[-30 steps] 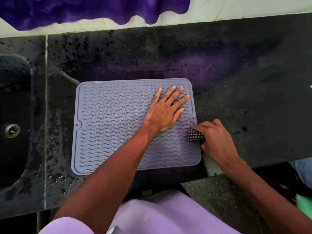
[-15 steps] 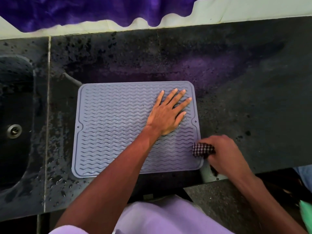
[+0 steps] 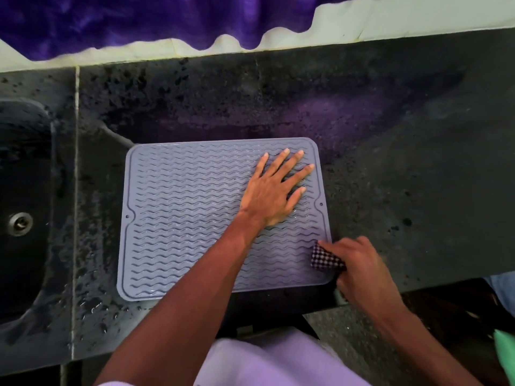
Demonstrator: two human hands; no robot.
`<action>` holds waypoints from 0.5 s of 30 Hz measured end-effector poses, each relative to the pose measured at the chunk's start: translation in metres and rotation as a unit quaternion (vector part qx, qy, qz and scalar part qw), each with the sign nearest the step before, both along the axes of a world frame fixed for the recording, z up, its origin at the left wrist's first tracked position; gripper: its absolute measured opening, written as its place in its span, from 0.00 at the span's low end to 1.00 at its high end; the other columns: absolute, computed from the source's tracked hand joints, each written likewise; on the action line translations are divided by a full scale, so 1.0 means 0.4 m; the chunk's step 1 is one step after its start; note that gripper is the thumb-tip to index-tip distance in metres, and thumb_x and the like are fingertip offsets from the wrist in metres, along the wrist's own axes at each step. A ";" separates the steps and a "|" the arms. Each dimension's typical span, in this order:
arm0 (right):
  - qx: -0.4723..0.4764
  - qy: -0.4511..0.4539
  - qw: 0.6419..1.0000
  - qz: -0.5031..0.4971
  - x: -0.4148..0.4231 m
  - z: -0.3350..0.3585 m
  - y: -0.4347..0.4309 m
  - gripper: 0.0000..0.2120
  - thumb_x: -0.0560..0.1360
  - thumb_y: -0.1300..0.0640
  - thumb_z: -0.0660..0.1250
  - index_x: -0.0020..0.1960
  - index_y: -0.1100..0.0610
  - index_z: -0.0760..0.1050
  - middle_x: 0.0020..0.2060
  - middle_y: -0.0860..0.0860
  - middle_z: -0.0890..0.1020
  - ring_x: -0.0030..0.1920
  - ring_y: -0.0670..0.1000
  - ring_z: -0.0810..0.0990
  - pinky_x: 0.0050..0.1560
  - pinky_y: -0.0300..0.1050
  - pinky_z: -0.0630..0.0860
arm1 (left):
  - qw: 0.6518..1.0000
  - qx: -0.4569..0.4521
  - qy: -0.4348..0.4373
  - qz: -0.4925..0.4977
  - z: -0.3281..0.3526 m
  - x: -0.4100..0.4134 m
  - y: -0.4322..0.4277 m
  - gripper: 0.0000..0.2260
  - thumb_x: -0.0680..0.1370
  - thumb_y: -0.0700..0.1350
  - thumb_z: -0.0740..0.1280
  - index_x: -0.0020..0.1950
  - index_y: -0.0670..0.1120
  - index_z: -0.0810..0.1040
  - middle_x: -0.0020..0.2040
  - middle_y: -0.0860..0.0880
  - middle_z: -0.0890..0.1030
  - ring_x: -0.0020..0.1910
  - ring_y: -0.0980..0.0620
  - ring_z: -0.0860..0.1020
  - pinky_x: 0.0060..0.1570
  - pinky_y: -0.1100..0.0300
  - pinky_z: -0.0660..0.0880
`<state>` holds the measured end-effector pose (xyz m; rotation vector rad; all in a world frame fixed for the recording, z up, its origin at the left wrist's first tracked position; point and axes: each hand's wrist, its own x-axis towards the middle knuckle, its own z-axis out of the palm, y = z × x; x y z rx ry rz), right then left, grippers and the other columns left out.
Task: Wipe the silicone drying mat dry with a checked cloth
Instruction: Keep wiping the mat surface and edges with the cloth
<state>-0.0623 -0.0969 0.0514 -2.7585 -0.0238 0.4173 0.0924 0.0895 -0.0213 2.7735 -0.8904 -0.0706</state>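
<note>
the right hand (image 3: 362, 268) has slid the checked cloth (image 3: 324, 257) nearer the body along the right edge of the silicone drying mat (image 3: 181, 218). its fingers curl round the one bunched cloth, pressing it on the single mat. the left hand (image 3: 273, 193) lies flat, fingers spread, on the mat just beyond the cloth.

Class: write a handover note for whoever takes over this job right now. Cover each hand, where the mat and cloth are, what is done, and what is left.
Left hand: flat, fingers spread, pressing the far right part of the silicone mat.
Right hand: grips the bunched checked cloth at the mat's right edge, by the near corner.
Mat: flat on the counter, which shows droplets, right of the sink.
Done: cannot tell how much is dry.
Left: wipe across the whole mat.
</note>
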 end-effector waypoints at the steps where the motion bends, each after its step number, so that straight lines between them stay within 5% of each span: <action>1: 0.003 0.011 1.000 -0.005 -0.023 -0.003 -0.003 0.36 0.55 0.72 0.65 0.61 0.52 0.80 0.45 0.45 0.81 0.44 0.51 0.70 0.39 0.51 0.78 | 1.000 0.002 0.002 -0.001 0.002 0.000 -0.001 0.24 0.86 0.58 0.48 0.83 0.59 0.55 0.84 0.53 0.53 0.83 0.50 0.50 0.80 0.40 0.47; 6: 0.008 0.054 0.998 0.021 -0.093 0.009 -0.015 0.35 0.55 0.68 0.64 0.59 0.46 0.81 0.46 0.40 0.81 0.43 0.49 0.74 0.43 0.42 0.73 | 1.000 0.006 0.010 -0.005 0.003 -0.003 0.000 0.25 0.85 0.59 0.47 0.83 0.58 0.56 0.84 0.52 0.53 0.83 0.49 0.50 0.79 0.40 0.47; 9: 0.112 0.120 0.986 0.015 -0.060 0.057 -0.022 0.29 0.63 0.68 0.64 0.54 0.40 0.81 0.44 0.37 0.83 0.45 0.41 0.80 0.48 0.30 0.72 | 1.000 0.000 0.013 -0.017 0.008 0.002 0.001 0.25 0.85 0.59 0.48 0.83 0.57 0.57 0.84 0.51 0.54 0.83 0.48 0.50 0.80 0.42 0.45; 12: 0.285 0.278 0.917 -0.033 -0.020 0.101 -0.031 0.28 0.70 0.71 0.73 0.53 0.38 0.81 0.49 0.42 0.85 0.53 0.44 0.83 0.57 0.36 0.75 | 0.997 -0.052 0.050 -0.006 0.022 -0.006 0.041 0.26 0.85 0.58 0.55 0.82 0.52 0.61 0.83 0.46 0.57 0.82 0.46 0.54 0.80 0.46 0.47; 15: 0.448 0.288 0.828 -0.174 0.006 0.120 0.007 0.18 0.70 0.66 0.71 0.57 0.50 0.82 0.53 0.53 0.84 0.56 0.54 0.82 0.56 0.43 0.76 | 0.985 -0.134 -0.002 0.105 0.021 -0.072 0.194 0.23 0.84 0.54 0.58 0.77 0.46 0.72 0.77 0.43 0.70 0.77 0.44 0.67 0.77 0.42 0.61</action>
